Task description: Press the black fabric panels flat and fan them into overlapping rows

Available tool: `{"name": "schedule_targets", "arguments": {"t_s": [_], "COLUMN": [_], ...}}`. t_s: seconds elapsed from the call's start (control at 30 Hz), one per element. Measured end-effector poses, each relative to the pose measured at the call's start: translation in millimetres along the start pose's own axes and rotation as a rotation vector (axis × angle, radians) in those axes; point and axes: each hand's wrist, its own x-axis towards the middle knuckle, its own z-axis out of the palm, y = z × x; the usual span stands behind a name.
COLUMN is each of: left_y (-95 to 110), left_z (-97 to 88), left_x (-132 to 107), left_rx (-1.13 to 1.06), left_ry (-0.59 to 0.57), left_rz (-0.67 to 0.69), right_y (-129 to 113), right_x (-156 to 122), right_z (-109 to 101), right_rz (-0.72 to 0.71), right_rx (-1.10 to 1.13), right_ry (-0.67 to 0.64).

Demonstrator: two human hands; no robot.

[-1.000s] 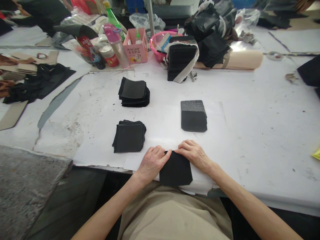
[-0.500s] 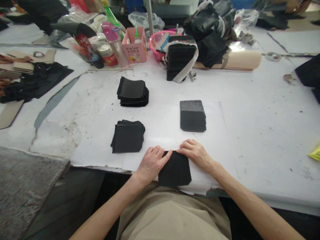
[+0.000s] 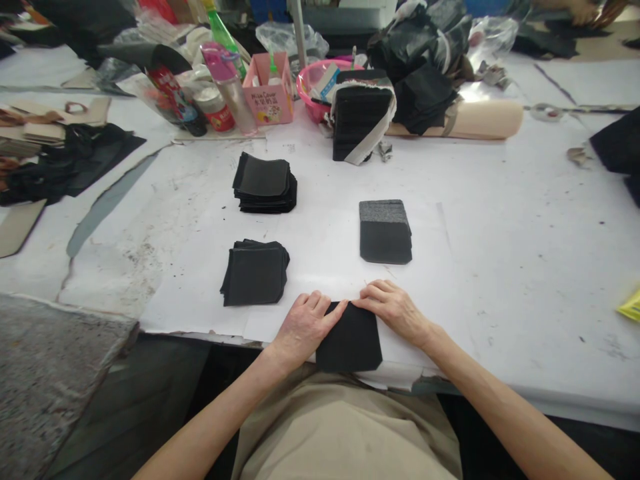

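Observation:
A flat black panel [image 3: 350,340] with clipped near corners lies at the table's front edge, close to my body. My left hand [image 3: 306,325] covers its far left side, with thumb and fingers closed on the far edge. At the right end of that same edge, my right hand [image 3: 393,308] pinches with its fingertips. Both thumbs nearly meet at the middle of the edge. Left of my hands is a stack of black panels [image 3: 255,275], and a taller stack [image 3: 265,180] stands behind it. Fanned pieces with grey upper strips [image 3: 385,240] lie beyond my right hand.
A bundle of black pieces [image 3: 363,120] tied with a pale strip stands at the back, by a pink basin [image 3: 306,83] and a beige roll [image 3: 490,120]. A pink box [image 3: 270,100], a bottle [image 3: 235,93] and a can [image 3: 215,110] are back left. Another person's hands [image 3: 595,12] show top right.
My left thumb has slid slightly right along the panel's far edge. Otherwise both hands and the panel keep nearly the same place; the view shifts a little.

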Motion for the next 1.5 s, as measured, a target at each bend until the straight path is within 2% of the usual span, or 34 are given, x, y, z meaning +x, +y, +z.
{"name": "schedule_targets", "arguments": {"t_s": [0.33, 0.57, 1.13, 1.23, 1.5], "left_y": [-3.6, -6.2, -11.0, -12.6, -8.1], "left_z": [10.0, 10.3, 10.6, 5.7, -7.1], "left_x": [-14.4, -21.2, -32.3, -26.7, 8.9], "left_rx": [-0.117, -0.170, -0.132, -0.108, 0.064], "left_ry": [0.115, 0.147, 0.193, 0.166, -0.029], "left_rz": [-0.053, -0.069, -0.040, -0.020, 0.093], "right_y": [2.3, 5.0, 5.8, 5.0, 2.7], "right_x": [0.0, -4.4, -19.6, -20.9, -21.5], "right_z": [-6.8, -6.0, -11.3, -11.1, -11.5], "right_rz": [0.006, 0.015, 0.109, 0.123, 0.133], "right_rx": [0.028, 0.018, 0.093, 0.096, 0.108], "right_ry": [-0.009, -0.008, 0.020, 0.037, 0.044]}}
